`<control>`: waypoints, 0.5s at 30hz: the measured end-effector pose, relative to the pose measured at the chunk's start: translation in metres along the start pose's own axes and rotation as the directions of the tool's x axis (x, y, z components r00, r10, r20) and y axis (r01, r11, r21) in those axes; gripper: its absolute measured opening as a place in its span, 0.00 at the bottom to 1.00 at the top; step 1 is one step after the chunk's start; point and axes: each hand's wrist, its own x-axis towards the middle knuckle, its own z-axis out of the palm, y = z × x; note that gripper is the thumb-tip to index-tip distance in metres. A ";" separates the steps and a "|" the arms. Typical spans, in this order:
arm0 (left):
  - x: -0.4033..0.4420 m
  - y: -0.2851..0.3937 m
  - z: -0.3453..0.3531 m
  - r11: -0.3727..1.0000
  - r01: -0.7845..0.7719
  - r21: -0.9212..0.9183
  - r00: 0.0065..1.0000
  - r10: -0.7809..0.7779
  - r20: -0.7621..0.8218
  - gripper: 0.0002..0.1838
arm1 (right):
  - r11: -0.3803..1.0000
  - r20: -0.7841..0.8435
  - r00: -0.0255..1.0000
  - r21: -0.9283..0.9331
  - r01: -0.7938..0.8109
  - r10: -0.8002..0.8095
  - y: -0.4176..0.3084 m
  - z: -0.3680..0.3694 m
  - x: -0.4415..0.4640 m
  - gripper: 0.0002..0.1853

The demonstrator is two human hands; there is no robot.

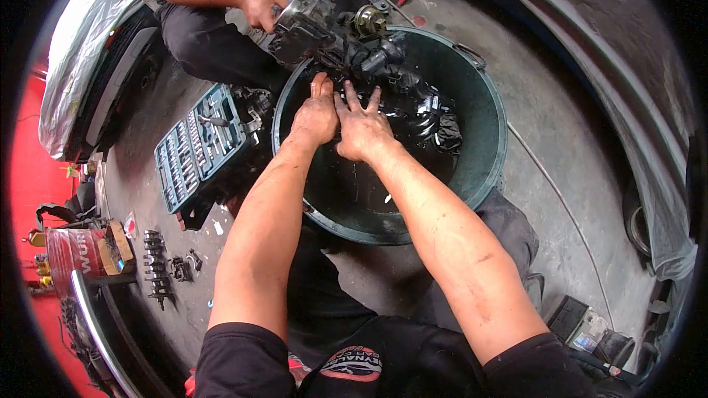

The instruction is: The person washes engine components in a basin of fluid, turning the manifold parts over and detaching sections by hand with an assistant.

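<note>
Over the tub [495, 169], left hand [316, 116] and right hand [365, 133], both open, lie at an engine part [384, 54], likely heavy, stiff, slick, best held underneath.

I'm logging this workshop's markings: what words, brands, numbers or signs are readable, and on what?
"EYNALD", on the camera wearer's black shirt; the outer letters and lower line are unclear.
"WUR", running sideways on the red container at left; any dots or further letters can't be made out.
Unreadable: the small print on the label at lower right.
</note>
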 end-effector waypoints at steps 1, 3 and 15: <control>0.000 0.000 0.000 1.000 0.001 -0.002 1.000 -0.001 0.004 0.29 | 1.000 -0.002 1.000 -0.002 0.002 -0.002 0.000 0.000 0.000 0.57; -0.001 0.001 -0.002 1.000 0.004 -0.008 1.000 -0.004 0.013 0.30 | 1.000 -0.005 1.000 -0.005 0.005 -0.005 0.000 0.001 -0.001 0.57; -0.002 0.004 -0.003 1.000 0.024 -0.019 1.000 -0.024 0.015 0.30 | 1.000 -0.008 1.000 0.015 0.008 -0.008 0.001 0.000 -0.001 0.57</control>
